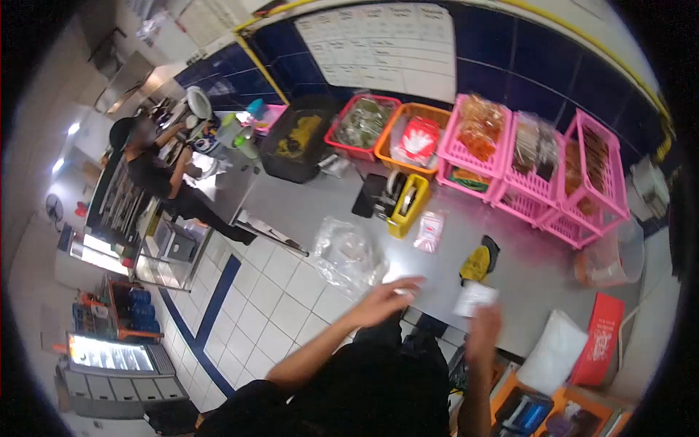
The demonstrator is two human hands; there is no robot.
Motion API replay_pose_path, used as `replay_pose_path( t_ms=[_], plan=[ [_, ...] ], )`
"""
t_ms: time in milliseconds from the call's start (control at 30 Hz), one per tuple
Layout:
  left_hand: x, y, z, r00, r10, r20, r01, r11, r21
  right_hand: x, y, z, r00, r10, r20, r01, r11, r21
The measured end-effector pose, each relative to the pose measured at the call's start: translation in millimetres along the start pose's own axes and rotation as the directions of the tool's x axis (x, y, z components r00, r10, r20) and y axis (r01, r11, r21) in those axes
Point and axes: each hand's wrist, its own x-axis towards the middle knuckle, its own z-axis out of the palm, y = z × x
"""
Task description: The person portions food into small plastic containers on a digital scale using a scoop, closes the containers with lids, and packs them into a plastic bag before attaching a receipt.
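My right hand (486, 328), slightly blurred, pinches a small white packet (475, 298) over the front edge of the steel counter. My left hand (384, 300) reaches out at the counter's edge with fingers extended; a small pale patch shows by its fingertips, too blurred to name. Just left of that hand lies a crumpled clear plastic bag (349, 251). Beyond the white packet is a yellow-and-black object (477, 262) whose kind is unclear. A flat white-and-pink packet (429, 231) rests farther back, next to a yellow tape dispenser (409, 206).
Pink baskets (475, 135) of bagged goods line the wall, beside an orange basket (415, 138), a red basket (364, 124) and a black tub (295, 138). A white bag (551, 353) and red box (598, 339) stand at right. Another person (164, 167) works at far left.
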Motion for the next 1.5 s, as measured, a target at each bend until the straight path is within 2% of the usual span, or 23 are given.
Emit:
replay_pose_path(
  t_ms=[33,133,200,267,300,367,400,467,500,533,600,767,833,967,1000,1033,1067,1133,1267,1333,1367,1433,1500],
  plan=[
    [-5,9,13,0.999,0.015,0.043,-0.011,0.996,-0.092,3,-5,42,0.988,0.002,0.153,-0.006,0.999,0.032],
    [-26,-6,-2,0.951,-0.060,-0.302,-0.061,0.924,-0.377,6,-24,139,0.873,-0.008,0.488,-0.072,0.987,0.145],
    [-48,-18,-36,0.830,-0.074,-0.554,-0.117,0.946,-0.301,17,-26,172,0.827,0.038,0.561,-0.153,0.975,0.160],
    [-74,-18,-78,0.681,-0.017,-0.732,-0.148,0.976,-0.160,44,2,197,0.754,-0.071,0.653,0.045,0.997,0.057],
    [-88,-18,-99,0.592,0.012,-0.806,-0.139,0.986,-0.087,64,11,205,0.839,0.003,0.544,0.035,0.998,-0.058],
    [-121,-18,-138,0.496,-0.018,-0.868,-0.307,0.932,-0.194,125,92,230,0.975,-0.220,0.045,0.220,0.975,-0.004],
    [-141,-23,-157,0.452,-0.049,-0.891,-0.317,0.925,-0.212,159,123,234,0.886,-0.448,-0.121,0.370,0.839,-0.398],
    [-179,-26,-190,0.416,-0.068,-0.907,-0.335,0.916,-0.223,224,194,233,0.977,-0.198,-0.075,0.177,0.959,-0.219],
    [-193,-30,-201,0.339,-0.077,-0.938,-0.350,0.915,-0.202,218,166,236,0.996,0.084,-0.012,-0.084,0.996,-0.028],
    [-209,-33,-211,0.305,-0.101,-0.947,-0.335,0.920,-0.206,209,121,242,0.933,0.347,0.089,-0.357,0.922,0.148],
    [-231,-44,-232,0.256,-0.131,-0.958,-0.334,0.918,-0.215,215,106,248,0.898,0.434,0.072,-0.439,0.875,0.202],
    [-248,-66,-269,0.280,-0.203,-0.938,-0.320,0.902,-0.290,194,89,257,0.901,0.433,0.013,-0.419,0.863,0.282],
    [-239,-59,-276,0.365,-0.232,-0.901,-0.272,0.899,-0.342,183,95,263,0.954,0.288,-0.079,-0.248,0.911,0.329],
    [-213,-53,-291,0.483,-0.190,-0.855,-0.223,0.917,-0.330,176,132,275,0.926,0.290,-0.240,-0.199,0.918,0.344],
    [-205,-45,-289,0.487,-0.212,-0.847,-0.210,0.913,-0.350,183,144,275,0.936,0.123,-0.331,-0.124,0.992,0.018],
    [-199,-43,-291,0.491,-0.219,-0.843,-0.202,0.913,-0.355,188,157,274,0.932,-0.061,-0.357,-0.058,0.948,-0.312],
    [-195,-42,-293,0.520,-0.210,-0.828,-0.201,0.912,-0.358,189,164,272,0.930,-0.051,-0.365,-0.070,0.947,-0.313],
    [-192,-41,-295,0.565,-0.205,-0.799,-0.197,0.907,-0.372,184,179,256,0.898,-0.368,-0.240,0.086,0.683,-0.725],
    [-185,-46,-297,0.563,-0.271,-0.781,-0.231,0.855,-0.464,187,169,242,0.932,-0.221,-0.287,0.014,0.815,-0.580],
    [-182,-55,-300,0.618,-0.282,-0.734,-0.262,0.806,-0.531,172,90,266,0.930,-0.081,-0.359,0.039,0.991,-0.125],
    [-175,-56,-296,0.634,-0.282,-0.720,-0.269,0.792,-0.548,180,93,266,0.934,-0.073,-0.350,0.033,0.992,-0.121],
    [-165,-60,-293,0.658,-0.274,-0.702,-0.250,0.799,-0.546,197,96,262,0.991,0.065,-0.118,-0.070,0.997,-0.030],
    [-154,-62,-291,0.665,-0.258,-0.701,-0.266,0.795,-0.546,200,91,268,0.979,0.072,-0.192,-0.080,0.996,-0.034]
  ],
)
